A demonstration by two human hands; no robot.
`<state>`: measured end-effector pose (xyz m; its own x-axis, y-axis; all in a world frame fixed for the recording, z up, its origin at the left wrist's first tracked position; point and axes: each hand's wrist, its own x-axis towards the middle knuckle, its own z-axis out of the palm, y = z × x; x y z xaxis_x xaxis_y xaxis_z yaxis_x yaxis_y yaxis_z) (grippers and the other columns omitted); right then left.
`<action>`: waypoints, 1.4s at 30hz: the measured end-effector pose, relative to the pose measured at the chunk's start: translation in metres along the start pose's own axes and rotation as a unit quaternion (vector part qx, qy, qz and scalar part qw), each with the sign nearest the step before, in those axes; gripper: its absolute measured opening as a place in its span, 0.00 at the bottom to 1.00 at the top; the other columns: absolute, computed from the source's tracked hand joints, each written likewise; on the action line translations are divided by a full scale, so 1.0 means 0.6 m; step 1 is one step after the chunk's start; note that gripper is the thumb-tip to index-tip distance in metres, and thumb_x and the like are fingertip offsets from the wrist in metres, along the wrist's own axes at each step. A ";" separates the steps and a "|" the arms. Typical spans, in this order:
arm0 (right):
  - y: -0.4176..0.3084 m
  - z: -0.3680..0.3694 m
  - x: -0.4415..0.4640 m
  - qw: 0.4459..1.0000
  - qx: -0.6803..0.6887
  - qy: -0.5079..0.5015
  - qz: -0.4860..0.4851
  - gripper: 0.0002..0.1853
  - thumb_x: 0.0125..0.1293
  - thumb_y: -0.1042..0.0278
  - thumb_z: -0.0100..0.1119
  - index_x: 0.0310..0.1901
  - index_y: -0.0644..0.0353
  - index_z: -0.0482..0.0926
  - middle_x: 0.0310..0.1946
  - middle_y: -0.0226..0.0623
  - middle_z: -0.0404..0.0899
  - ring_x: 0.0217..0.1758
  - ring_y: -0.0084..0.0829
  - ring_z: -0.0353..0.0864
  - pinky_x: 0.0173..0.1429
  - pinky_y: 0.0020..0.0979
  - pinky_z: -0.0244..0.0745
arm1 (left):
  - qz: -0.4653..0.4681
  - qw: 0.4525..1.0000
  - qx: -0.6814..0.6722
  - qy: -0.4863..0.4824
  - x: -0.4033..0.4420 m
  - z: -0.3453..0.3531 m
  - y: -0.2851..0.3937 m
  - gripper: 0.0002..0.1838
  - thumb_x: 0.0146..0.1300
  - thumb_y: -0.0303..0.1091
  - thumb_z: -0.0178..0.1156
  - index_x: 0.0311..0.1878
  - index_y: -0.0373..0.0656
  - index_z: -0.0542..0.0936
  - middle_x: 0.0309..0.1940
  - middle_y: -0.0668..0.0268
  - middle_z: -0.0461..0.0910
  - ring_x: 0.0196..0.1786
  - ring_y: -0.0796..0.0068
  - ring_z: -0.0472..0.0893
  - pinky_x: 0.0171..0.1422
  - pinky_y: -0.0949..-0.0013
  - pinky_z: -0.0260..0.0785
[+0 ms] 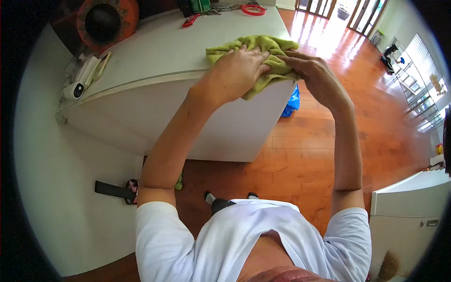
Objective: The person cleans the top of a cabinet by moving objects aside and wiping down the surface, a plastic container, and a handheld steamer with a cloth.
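A crumpled green cloth (pixel 272 45) lies over the near right corner of the white cabinet top (pixel 155 51), part of it hanging down past the edge. My left hand (pixel 238 70) rests on the cloth's left and middle part, its fingers spread and pointing away to the right. At the cloth's right side is my right hand (pixel 312 73), fingers stretched out to the left over the cloth's edge. The cloth is bunched into folds between the two hands.
A round orange-and-black object (pixel 107 23), a white phone-like device (pixel 77 87), red scissors-like handles (pixel 252 10) and a red tool (pixel 190 20) sit on the cabinet. Beside it on the floor is a blue bag (pixel 292 102). A person (pixel 389 58) is far off at right.
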<state>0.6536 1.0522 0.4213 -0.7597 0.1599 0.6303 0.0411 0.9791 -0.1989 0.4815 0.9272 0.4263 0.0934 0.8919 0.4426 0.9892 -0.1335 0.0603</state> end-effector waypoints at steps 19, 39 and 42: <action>0.086 0.040 0.067 0.985 -0.122 -0.117 0.022 0.13 0.54 0.78 0.48 0.39 0.57 0.79 0.35 0.46 0.80 0.39 0.46 0.80 0.45 0.42 0.75 | -0.058 0.981 0.072 -0.170 0.064 -0.021 -0.042 0.20 0.67 0.42 0.46 0.60 0.54 0.70 0.45 0.53 0.78 0.46 0.52 0.77 0.52 0.56 0.69; 0.023 -0.034 0.223 0.967 0.241 -0.080 0.039 0.14 0.65 0.71 0.49 0.50 0.61 0.77 0.38 0.35 0.81 0.39 0.23 0.79 0.47 0.23 0.75 | -0.198 0.945 -0.259 0.024 0.037 -0.099 -0.163 0.18 0.66 0.40 0.43 0.50 0.44 0.77 0.43 0.57 0.80 0.45 0.66 0.79 0.49 0.63 0.70; 0.005 -0.086 0.219 0.945 0.303 -0.095 0.084 0.15 0.66 0.68 0.46 0.49 0.68 0.76 0.41 0.37 0.80 0.41 0.25 0.79 0.49 0.24 0.75 | -0.207 0.850 -0.482 -0.041 0.017 -0.154 -0.137 0.19 0.64 0.45 0.51 0.49 0.42 0.78 0.42 0.67 0.78 0.41 0.77 0.77 0.49 0.68 0.70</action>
<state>0.5874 1.0824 0.5425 -0.8804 0.2244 0.4178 -0.1645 0.6818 -0.7128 0.3909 0.9074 0.5084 -0.1945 0.9704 0.1429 0.3903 -0.0571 0.9189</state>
